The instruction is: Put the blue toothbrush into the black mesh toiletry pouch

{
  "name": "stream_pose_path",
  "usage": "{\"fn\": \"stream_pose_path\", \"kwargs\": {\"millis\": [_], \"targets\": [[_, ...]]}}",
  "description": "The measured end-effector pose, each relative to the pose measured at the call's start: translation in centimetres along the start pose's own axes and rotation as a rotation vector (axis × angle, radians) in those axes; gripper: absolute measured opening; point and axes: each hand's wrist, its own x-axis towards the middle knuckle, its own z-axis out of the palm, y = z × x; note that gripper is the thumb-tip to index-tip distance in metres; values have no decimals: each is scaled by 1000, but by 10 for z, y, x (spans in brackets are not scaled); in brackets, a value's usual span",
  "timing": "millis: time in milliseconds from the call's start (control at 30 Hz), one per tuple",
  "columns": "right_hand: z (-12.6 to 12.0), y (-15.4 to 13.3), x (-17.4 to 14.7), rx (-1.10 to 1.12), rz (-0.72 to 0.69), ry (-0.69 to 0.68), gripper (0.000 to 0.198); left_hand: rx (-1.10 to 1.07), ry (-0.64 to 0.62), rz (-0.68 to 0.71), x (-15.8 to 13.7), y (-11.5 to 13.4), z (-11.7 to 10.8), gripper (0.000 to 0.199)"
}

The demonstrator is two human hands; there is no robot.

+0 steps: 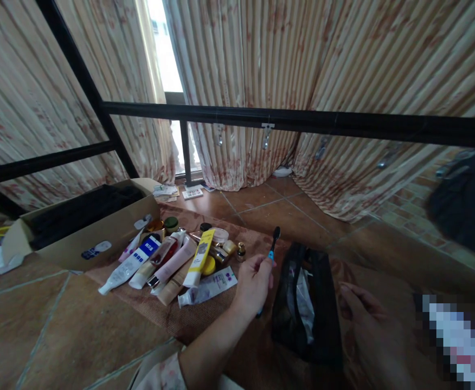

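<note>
The left hand point(254, 281) holds a blue toothbrush point(273, 246) in a closed grip around the lower handle, dark bristle head pointing up and away. The brush is in the air, just left of the black mesh pouch point(302, 303) that stands open on the brown mat point(205, 317) on the tiled floor point(58, 325). The right hand point(363, 319) rests at the pouch's right edge, fingers loosely curled and holding nothing that shows; whether it touches the fabric cannot be told.

To the left of the brush lies a crowd of tubes point(172, 260) and small jars point(171, 222), touching and overlapping one another, with a yellow tube point(199, 262) on top near the middle. Behind them sits an open cardboard box point(83, 238) with dark cloth inside. A black metal rail point(286, 119) crosses in front of striped curtains point(343, 65).

Handling the brush well here means keeping the grip low on the handle so the bristles stay clear of fingers and mat. It seems wise for the right hand to steady the pouch's floppy mouth, since the soft mesh would likely sag under a one-handed move. A white item already inside the pouch narrows the room.
</note>
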Motion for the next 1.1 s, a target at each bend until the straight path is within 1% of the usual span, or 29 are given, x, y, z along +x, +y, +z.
{"fn": "stream_pose_path", "kwargs": {"millis": [133, 300, 433, 533, 667, 767, 900, 1033, 1100], "targets": [[0, 3, 1, -12, 21, -6, 41, 28, 20, 23, 0, -2, -1, 25], [1, -4, -2, -10, 46, 1, 41, -17, 10, 8, -1, 1, 1, 19], [1, -5, -2, 0, 41, -2, 39, -57, -18, -27, -2, 3, 1, 26], [0, 2, 1, -18, 25, -12, 40, -42, -27, -22, -3, 3, 1, 26], [0, 9, 4, 30, -13, -24, 42, -29, -34, -18, -3, 4, 1, 26], [1, 6, 3, 42, -11, -21, 42, -6, -39, -4, -3, 3, 1, 28], [2, 1, 1, 56, 31, -20, 41, 20, -51, 11, -3, 1, 1, 30], [1, 3, 1, 65, 21, -42, 40, 37, -47, 11, -3, 1, 0, 30], [1, 2, 0, 40, 15, -24, 40, 47, -47, 15, -3, 1, 1, 30]]}}
